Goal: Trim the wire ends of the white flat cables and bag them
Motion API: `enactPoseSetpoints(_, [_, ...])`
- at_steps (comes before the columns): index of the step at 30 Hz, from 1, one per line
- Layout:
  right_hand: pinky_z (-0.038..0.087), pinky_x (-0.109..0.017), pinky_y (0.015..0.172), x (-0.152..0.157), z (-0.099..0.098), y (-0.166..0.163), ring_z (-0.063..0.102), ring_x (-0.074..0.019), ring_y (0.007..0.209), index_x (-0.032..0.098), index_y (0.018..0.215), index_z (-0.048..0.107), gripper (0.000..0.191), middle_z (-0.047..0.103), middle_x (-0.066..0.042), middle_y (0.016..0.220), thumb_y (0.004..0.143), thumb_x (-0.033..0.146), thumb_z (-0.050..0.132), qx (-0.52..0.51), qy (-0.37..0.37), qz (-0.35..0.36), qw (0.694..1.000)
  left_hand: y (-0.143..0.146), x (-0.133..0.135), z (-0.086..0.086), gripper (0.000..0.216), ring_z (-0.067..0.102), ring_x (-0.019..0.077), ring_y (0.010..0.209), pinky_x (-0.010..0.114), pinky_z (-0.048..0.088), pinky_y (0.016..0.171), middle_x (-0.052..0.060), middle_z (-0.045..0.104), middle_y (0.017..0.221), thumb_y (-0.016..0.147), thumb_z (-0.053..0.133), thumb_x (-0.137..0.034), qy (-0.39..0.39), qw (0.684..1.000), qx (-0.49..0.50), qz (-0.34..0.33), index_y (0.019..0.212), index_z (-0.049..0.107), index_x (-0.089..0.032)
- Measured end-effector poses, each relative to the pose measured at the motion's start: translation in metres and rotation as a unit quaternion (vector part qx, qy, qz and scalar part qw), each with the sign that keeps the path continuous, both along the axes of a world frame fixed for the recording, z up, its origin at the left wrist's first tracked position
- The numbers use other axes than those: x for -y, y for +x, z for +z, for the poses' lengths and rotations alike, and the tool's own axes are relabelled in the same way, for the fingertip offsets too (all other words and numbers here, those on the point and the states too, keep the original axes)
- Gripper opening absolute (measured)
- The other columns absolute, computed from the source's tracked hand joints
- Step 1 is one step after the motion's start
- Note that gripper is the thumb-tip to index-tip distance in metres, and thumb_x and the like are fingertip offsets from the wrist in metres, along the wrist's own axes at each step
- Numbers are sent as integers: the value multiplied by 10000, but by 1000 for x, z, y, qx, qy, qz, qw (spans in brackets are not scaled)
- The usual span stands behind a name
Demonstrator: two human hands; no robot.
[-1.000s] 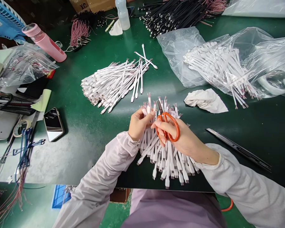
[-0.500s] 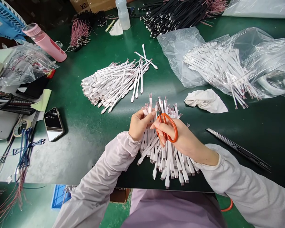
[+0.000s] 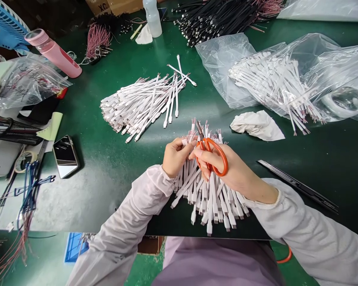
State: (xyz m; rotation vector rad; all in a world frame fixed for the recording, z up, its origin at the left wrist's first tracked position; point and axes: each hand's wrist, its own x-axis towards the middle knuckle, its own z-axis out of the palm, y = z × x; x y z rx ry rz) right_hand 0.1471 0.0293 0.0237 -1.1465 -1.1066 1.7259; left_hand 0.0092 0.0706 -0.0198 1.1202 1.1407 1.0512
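Note:
My left hand (image 3: 175, 155) is closed, thumb and fingers pinching a white cable (image 3: 193, 126) whose frayed wire end points up and away. In my right hand (image 3: 223, 163) is a pair of scissors (image 3: 217, 157) with orange handles, its dark blades angled up just beside the pinched cable. Beneath both hands lies a pile of short white cables (image 3: 210, 202), their plugs toward the table's front edge and their stripped pinkish wires at the far end. My fingers hide part of the pinched cable.
Another white cable pile (image 3: 137, 103) lies farther off. At right are a crumpled white cloth (image 3: 258, 125), a utility knife (image 3: 298, 186) and a plastic bag (image 3: 220, 71) with cables. A phone (image 3: 66, 157) and pink bottle (image 3: 53, 53) are at left; black cables (image 3: 214, 20) lie behind.
My right hand and the scissors have shifted slightly to the right, and the scissors' handles look spread wider. My left hand keeps its pinch. The whole view has moved a little.

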Motion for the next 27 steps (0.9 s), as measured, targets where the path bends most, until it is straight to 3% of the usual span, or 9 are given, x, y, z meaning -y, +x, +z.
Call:
enactPoseSetpoints(9, [422, -296, 514, 0, -1, 2, 458, -106, 414, 193, 621, 549, 309, 501, 41, 447, 869, 374, 584, -7, 8, 3, 1000, -1, 0, -1, 435, 425, 87, 579, 222, 367, 562, -38, 445, 532, 673, 766, -424, 8, 1000, -21, -8, 469, 490, -155])
enactPoseSetpoints(14, [463, -321, 620, -1, 0, 1, 478, -96, 401, 202, 514, 455, 407, 507, 35, 434, 865, 364, 582, 6, 6, -4, 1000, 0, 0, -1, 385, 420, 73, 561, 205, 356, 526, -37, 454, 546, 681, 765, -391, 19, 999, -28, -1, 493, 537, -143])
enactPoseSetpoints(22, [416, -301, 515, -2, -7, 1, 471, -105, 371, 204, 570, 495, 369, 498, 47, 412, 869, 399, 586, 27, 28, -17, 999, 0, 0, -3, 303, 473, 72, 482, 190, 396, 430, -33, 496, 563, 641, 783, -400, -28, 1000, -10, -4, 642, 658, -124])
enactPoseSetpoints(27, [414, -294, 510, -1, -8, 3, 460, -96, 357, 204, 542, 470, 399, 480, 56, 401, 870, 387, 605, 13, 42, -38, 998, 0, 0, -4, 329, 466, 67, 448, 193, 403, 403, -33, 512, 544, 647, 787, -417, -28, 1000, -6, -8, 627, 632, -127])
